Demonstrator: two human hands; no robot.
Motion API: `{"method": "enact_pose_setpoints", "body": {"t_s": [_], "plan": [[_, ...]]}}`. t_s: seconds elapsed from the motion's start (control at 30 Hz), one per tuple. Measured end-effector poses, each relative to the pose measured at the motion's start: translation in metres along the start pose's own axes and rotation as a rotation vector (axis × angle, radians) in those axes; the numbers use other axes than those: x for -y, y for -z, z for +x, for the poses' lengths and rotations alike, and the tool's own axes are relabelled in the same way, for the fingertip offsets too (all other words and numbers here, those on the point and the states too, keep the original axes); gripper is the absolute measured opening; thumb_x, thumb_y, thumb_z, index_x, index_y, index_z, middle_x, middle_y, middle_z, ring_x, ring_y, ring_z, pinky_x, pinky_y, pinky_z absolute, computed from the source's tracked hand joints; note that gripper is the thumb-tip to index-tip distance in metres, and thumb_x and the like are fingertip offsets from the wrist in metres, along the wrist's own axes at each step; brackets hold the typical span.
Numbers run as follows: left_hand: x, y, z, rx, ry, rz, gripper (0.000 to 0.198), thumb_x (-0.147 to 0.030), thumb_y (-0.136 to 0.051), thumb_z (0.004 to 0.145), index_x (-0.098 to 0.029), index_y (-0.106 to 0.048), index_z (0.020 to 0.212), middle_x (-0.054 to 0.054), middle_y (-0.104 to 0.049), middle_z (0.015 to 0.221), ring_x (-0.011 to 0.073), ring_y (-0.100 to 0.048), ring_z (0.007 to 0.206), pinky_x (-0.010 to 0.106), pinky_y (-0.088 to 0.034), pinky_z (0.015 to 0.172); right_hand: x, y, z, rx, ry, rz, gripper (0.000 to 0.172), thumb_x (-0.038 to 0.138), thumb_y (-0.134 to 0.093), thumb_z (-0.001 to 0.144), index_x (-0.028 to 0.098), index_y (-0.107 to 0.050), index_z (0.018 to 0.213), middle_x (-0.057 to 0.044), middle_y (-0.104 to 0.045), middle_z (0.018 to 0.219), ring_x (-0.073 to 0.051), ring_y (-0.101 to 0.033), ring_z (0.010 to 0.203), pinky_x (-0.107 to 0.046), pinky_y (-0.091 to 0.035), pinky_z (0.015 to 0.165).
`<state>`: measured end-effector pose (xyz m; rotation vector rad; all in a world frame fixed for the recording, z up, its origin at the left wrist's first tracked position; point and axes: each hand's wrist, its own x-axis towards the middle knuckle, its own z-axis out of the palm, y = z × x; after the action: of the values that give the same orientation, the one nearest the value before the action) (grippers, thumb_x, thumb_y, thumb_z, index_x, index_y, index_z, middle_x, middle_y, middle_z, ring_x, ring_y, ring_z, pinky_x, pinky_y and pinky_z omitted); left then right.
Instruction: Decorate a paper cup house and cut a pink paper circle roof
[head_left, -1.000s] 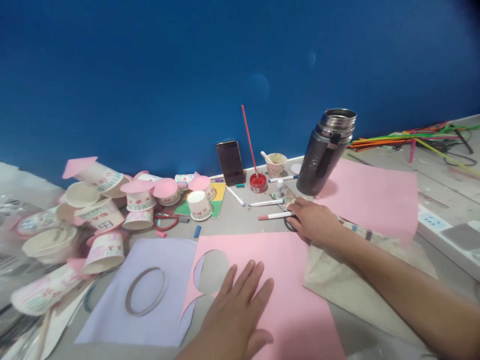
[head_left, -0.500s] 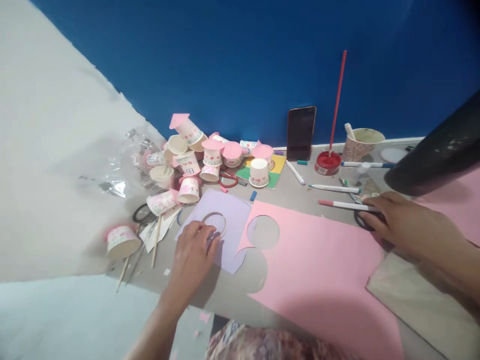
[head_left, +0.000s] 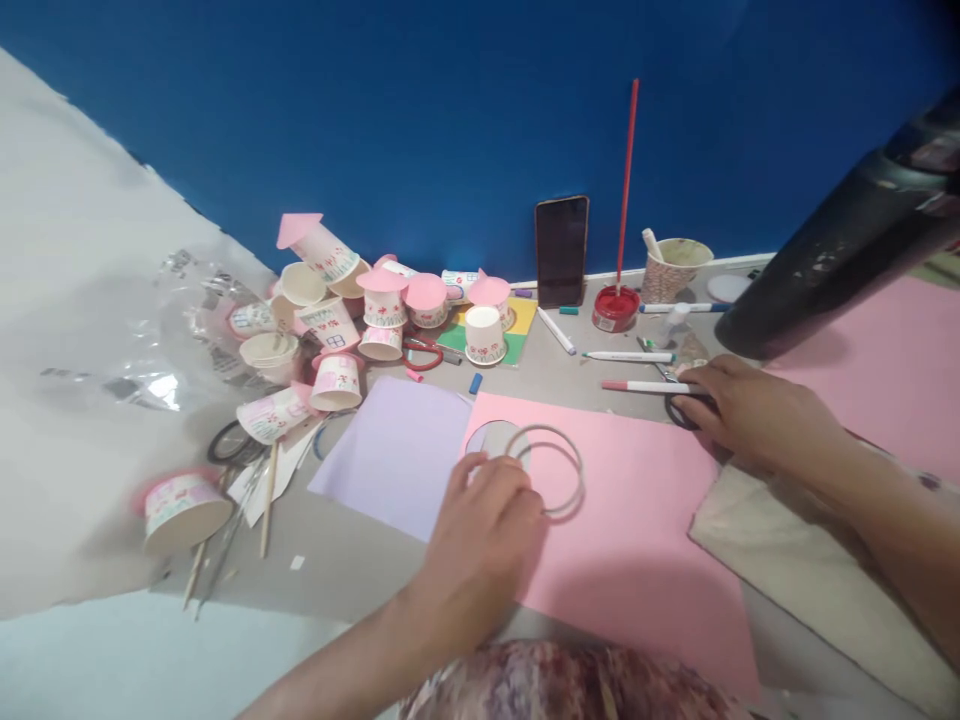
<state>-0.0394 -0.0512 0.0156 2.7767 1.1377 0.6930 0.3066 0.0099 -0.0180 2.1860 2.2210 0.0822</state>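
My left hand (head_left: pixel 491 535) is closed on the edge of a thin round bangle (head_left: pixel 576 455). The bangle is over the pink paper sheet (head_left: pixel 622 520), beside and partly across a round hole cut near the sheet's upper left corner. Left of it lies a lilac paper sheet (head_left: pixel 386 450). At the right, my right hand (head_left: pixel 750 410) has its fingers closed at the white end of a pink-tipped marker (head_left: pixel 637 386). Black-handled scissors (head_left: pixel 681 412) lie under those fingers, partly hidden.
Decorated paper cups (head_left: pixel 326 325), several with pink paper tops, crowd the back left. A phone (head_left: pixel 561 250) leans on the blue wall near a red paint pot (head_left: pixel 616 308). A dark cylinder (head_left: pixel 817 250) slants in at right, above a beige cloth (head_left: pixel 795 560).
My left hand has carried the bangle rightward from the lilac sheet to the pink sheet. My right hand stays at the marker. The view has shifted rightward.
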Motion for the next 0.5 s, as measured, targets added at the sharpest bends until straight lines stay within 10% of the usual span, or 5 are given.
{"method": "enact_pose_setpoints", "body": {"t_s": [0.17,0.5], "plan": [[-0.008,-0.020,0.027,0.186,-0.250,0.100,0.016,-0.005,-0.056,0.094,-0.016,-0.066,0.100,0.009,-0.070,0.104,0.0259,-0.063,0.108,0.049,-0.040,0.108,0.005,0.006,0.000,0.044,-0.019,-0.046,0.033,0.041,-0.050,0.104,0.023,-0.066,0.126,-0.009,-0.069,0.118,-0.030,-0.073,0.099,-0.035,-0.049,0.069],[0.006,-0.046,0.025,0.016,-0.172,-0.002,0.018,-0.002,-0.054,0.094,-0.014,-0.066,0.099,0.009,-0.066,0.096,0.0229,-0.060,0.090,0.040,-0.049,0.085,0.006,0.016,-0.002,0.101,-0.016,0.015,0.042,0.043,-0.037,0.107,0.020,-0.065,0.128,-0.013,-0.067,0.125,-0.032,-0.072,0.100,-0.038,-0.050,0.068]]}}
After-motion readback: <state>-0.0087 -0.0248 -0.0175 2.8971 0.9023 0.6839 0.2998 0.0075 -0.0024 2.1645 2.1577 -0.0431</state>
